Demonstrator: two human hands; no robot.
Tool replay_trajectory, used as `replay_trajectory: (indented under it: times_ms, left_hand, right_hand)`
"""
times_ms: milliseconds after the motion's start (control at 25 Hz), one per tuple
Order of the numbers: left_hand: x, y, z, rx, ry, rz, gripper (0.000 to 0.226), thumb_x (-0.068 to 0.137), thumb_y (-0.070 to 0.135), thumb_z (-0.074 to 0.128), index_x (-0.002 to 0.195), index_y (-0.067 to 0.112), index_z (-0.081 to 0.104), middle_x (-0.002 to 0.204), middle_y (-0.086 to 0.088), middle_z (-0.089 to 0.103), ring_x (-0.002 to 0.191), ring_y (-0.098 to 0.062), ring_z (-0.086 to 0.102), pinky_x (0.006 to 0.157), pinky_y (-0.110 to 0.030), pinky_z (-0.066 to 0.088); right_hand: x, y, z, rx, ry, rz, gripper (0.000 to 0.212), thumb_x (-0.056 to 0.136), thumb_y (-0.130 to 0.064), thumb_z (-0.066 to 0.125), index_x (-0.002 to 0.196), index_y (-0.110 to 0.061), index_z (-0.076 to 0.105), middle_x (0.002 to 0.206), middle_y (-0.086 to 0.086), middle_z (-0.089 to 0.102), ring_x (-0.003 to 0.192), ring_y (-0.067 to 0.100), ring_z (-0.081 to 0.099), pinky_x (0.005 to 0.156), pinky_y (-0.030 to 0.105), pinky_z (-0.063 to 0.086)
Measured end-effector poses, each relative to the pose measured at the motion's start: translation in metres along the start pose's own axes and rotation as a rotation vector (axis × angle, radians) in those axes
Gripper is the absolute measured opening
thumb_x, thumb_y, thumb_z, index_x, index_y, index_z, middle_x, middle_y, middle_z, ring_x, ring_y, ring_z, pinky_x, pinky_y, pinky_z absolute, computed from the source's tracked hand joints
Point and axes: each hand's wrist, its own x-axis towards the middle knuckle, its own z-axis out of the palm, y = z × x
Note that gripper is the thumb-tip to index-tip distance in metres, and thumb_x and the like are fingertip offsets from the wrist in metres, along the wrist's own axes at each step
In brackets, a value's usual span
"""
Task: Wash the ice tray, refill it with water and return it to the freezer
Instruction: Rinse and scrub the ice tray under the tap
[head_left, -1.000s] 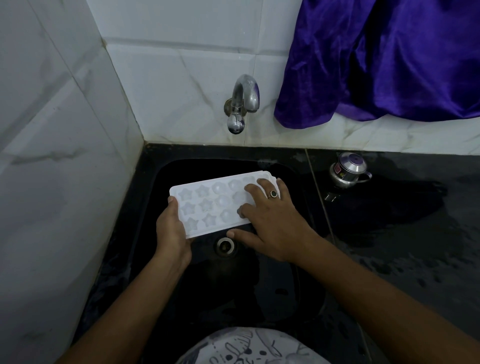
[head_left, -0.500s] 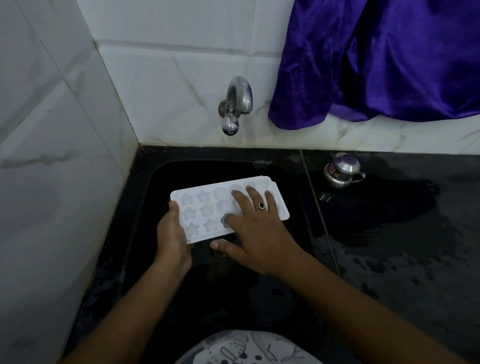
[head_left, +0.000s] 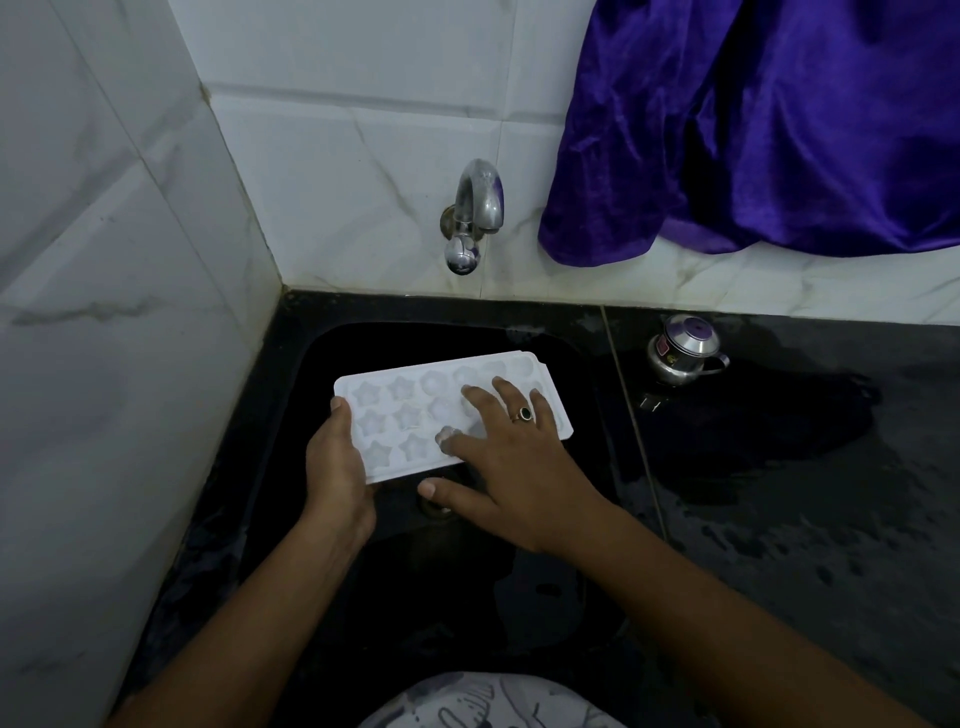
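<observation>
From the head view, a white plastic ice tray (head_left: 402, 415) with star-shaped and round moulds is hanging level over a black rectangular sink (head_left: 467, 613), below and a little in front of a chrome wall tap (head_left: 475, 213). The left hand (head_left: 337, 467) is gripping the tray's left end, with the thumb lying on the top rim and the other fingers curling underneath, out of sight. The right hand (head_left: 519, 467) is lying flat on the tray's right half, its fingers (head_left: 478, 397) spreading wide and straight across the moulds, one wearing a ring with a dark stone (head_left: 524, 414). Its thumb is reaching past the tray's near edge, above the drain. A small steel pot with a purple-topped lid (head_left: 680, 351) is standing on the wet black stone bench (head_left: 805, 493) to the right of the sink. A shiny purple cloth (head_left: 753, 130) is hanging against the white marble-patterned wall tiles (head_left: 363, 130) above the bench.
</observation>
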Motion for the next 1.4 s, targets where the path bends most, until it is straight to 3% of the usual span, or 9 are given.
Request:
replay_trajectory:
  times_ms: [160, 280, 440, 600, 800, 920, 1160, 1400]
  left_hand:
    - [-0.011, -0.007, 0.006, -0.005, 0.004, -0.006, 0.045, 0.113, 0.048, 0.039, 0.113, 0.019, 0.074, 0.096, -0.001, 0.084, 0.081, -0.018, 0.082, 0.054, -0.026, 0.061]
    - [-0.019, -0.009, 0.012, -0.026, 0.012, 0.01, 0.044, 0.113, 0.047, 0.04, 0.113, 0.019, 0.074, 0.096, -0.001, 0.084, 0.08, -0.018, 0.082, 0.053, -0.026, 0.061]
    - [-0.026, -0.015, 0.016, -0.032, 0.037, 0.028, 0.045, 0.113, 0.048, 0.04, 0.112, 0.019, 0.075, 0.096, -0.001, 0.084, 0.081, -0.019, 0.082, 0.054, -0.027, 0.062]
    - [-0.034, -0.031, 0.026, -0.046, 0.056, 0.019, 0.045, 0.112, 0.05, 0.04, 0.111, 0.021, 0.075, 0.099, 0.0, 0.084, 0.087, -0.021, 0.082, 0.062, -0.031, 0.063]
    - [-0.036, -0.036, 0.032, -0.1, 0.088, 0.049, 0.045, 0.111, 0.051, 0.042, 0.112, 0.021, 0.075, 0.099, 0.0, 0.084, 0.085, -0.02, 0.082, 0.056, -0.029, 0.063]
    - [-0.036, -0.042, 0.034, -0.089, 0.112, 0.05, 0.046, 0.111, 0.051, 0.042, 0.113, 0.019, 0.075, 0.1, -0.002, 0.084, 0.087, -0.022, 0.082, 0.059, -0.03, 0.063]
    - [-0.038, -0.052, 0.035, -0.046, 0.123, 0.056, 0.047, 0.112, 0.051, 0.04, 0.113, 0.019, 0.076, 0.101, -0.001, 0.084, 0.09, -0.021, 0.082, 0.075, -0.037, 0.059]
    - [-0.03, -0.049, 0.033, -0.062, 0.157, 0.052, 0.046, 0.111, 0.052, 0.041, 0.112, 0.02, 0.075, 0.099, 0.0, 0.084, 0.088, -0.021, 0.082, 0.072, -0.037, 0.061]
  right_hand:
    - [-0.002, 0.009, -0.01, 0.005, 0.016, 0.003, 0.06, 0.096, -0.077, 0.033, 0.127, -0.037, 0.066, 0.169, 0.008, 0.022, 0.158, 0.034, 0.004, 0.124, 0.063, -0.001]
    - [-0.005, 0.01, -0.013, -0.01, -0.003, -0.052, 0.069, 0.093, -0.081, 0.031, 0.126, -0.031, 0.066, 0.169, 0.01, 0.021, 0.158, 0.035, 0.004, 0.124, 0.064, -0.002]
    - [-0.015, 0.027, -0.023, 0.049, -0.055, -0.108, 0.07, 0.091, -0.082, 0.03, 0.134, -0.037, 0.063, 0.169, 0.009, 0.021, 0.158, 0.034, 0.004, 0.124, 0.063, -0.002]
    - [-0.014, 0.047, -0.03, -0.092, -0.05, -0.199, 0.055, 0.096, -0.076, 0.037, 0.128, -0.04, 0.066, 0.168, 0.01, 0.025, 0.157, 0.038, 0.01, 0.124, 0.064, 0.0]
    - [-0.013, 0.057, -0.033, -0.224, 0.006, -0.31, 0.06, 0.098, -0.073, 0.034, 0.132, -0.035, 0.066, 0.167, 0.013, 0.028, 0.157, 0.04, 0.013, 0.123, 0.066, 0.006]
    - [-0.021, 0.054, -0.023, -0.142, 0.007, -0.246, 0.064, 0.098, -0.074, 0.035, 0.131, -0.03, 0.067, 0.166, 0.012, 0.03, 0.156, 0.038, 0.015, 0.124, 0.064, 0.004]
    - [-0.022, 0.04, -0.009, 0.32, -0.056, -0.013, 0.08, 0.089, -0.082, 0.033, 0.119, -0.021, 0.073, 0.171, 0.008, 0.02, 0.159, 0.025, 0.0, 0.128, 0.049, -0.004]
    - [-0.016, 0.05, -0.006, 0.294, -0.036, -0.069, 0.071, 0.086, -0.086, 0.035, 0.12, -0.034, 0.071, 0.17, 0.005, 0.023, 0.159, 0.026, 0.0, 0.127, 0.053, -0.006]
